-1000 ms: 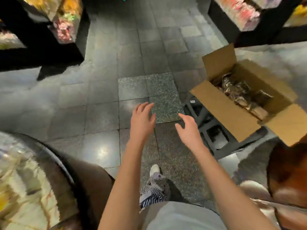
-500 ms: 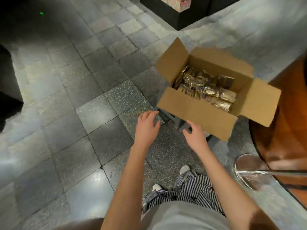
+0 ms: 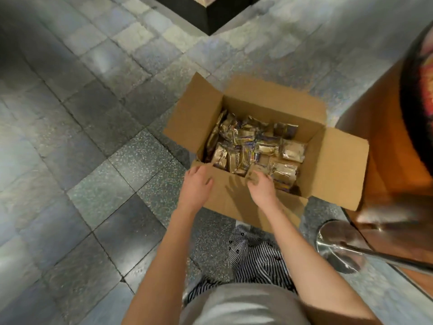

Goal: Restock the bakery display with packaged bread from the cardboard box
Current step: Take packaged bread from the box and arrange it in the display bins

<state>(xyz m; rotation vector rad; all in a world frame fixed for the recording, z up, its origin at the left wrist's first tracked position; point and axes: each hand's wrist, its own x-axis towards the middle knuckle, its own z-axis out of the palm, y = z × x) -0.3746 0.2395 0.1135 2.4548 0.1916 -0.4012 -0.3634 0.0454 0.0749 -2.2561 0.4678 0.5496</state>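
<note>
An open cardboard box (image 3: 332,174) sits low on the tiled floor in front of me, its flaps folded out. Inside lie several gold-wrapped bread packs (image 3: 255,146), heaped loosely. My left hand (image 3: 195,184) hovers over the box's near left corner, fingers relaxed, holding nothing. My right hand (image 3: 261,184) reaches over the near wall, its fingertips at the rim just above the closest packs; no pack is in its grip. Both forearms stretch out from the bottom of the view.
A wooden round display (image 3: 384,141) rises at the right, close to the box's right flap. A chrome stand base (image 3: 337,245) lies at its foot. A dark shelf plinth (image 3: 206,12) stands at the top. Grey floor tiles (image 3: 93,160) spread to the left.
The view turned and closed in on the box. Both hands moved forward from over the floor to the box's near edge, the right one reaching the rim.
</note>
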